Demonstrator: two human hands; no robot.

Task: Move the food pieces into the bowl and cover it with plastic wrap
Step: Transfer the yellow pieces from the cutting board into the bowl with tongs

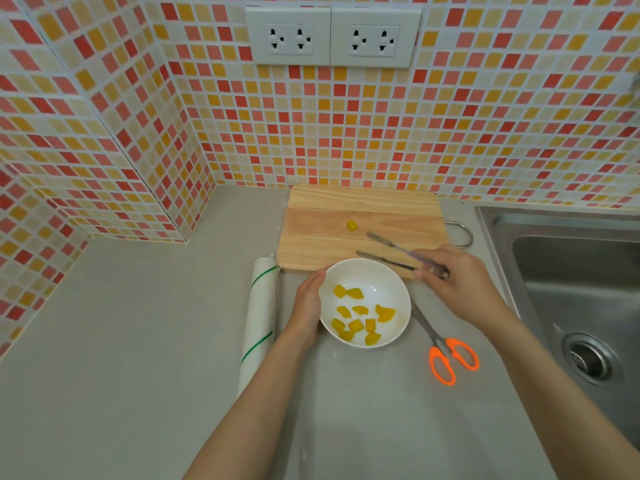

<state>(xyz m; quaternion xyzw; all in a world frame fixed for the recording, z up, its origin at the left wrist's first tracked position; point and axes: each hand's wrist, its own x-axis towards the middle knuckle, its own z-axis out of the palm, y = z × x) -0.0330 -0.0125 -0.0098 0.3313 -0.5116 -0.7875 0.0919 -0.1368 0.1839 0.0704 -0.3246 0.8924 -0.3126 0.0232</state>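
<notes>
Nearest the camera, two bare forearms reach forward over the grey table [138, 341]. Orange-handled scissors [446, 348] lie flat on the table to the right of the bowl, handles toward the viewer and blades pointing at the bowl's right rim.

The white bowl [398, 289] stands on the table just in front of the cutting board, with about ten yellow food pieces [356, 318] lying in its bottom. The left hand [308, 299] rests against the bowl's left side, palm curved to the wall and fingers along the rim, steadying it. Left of that hand, a roll of plastic wrap [259, 317] with green stripes lies on the table, running near to far, its far end beside the board's near left corner.

The right hand [457, 282] is closed on metal tongs [388, 252], gripping them at the handle end; the two arms are spread apart, holding nothing, and point left and away over the wooden cutting board [318, 233].

One last yellow piece [351, 225] sits alone near the board's middle, just beyond the tong tips and not touched by them. To the right is a steel sink [554, 258]; behind everything rises the tiled wall [346, 133] with sockets [332, 38].
</notes>
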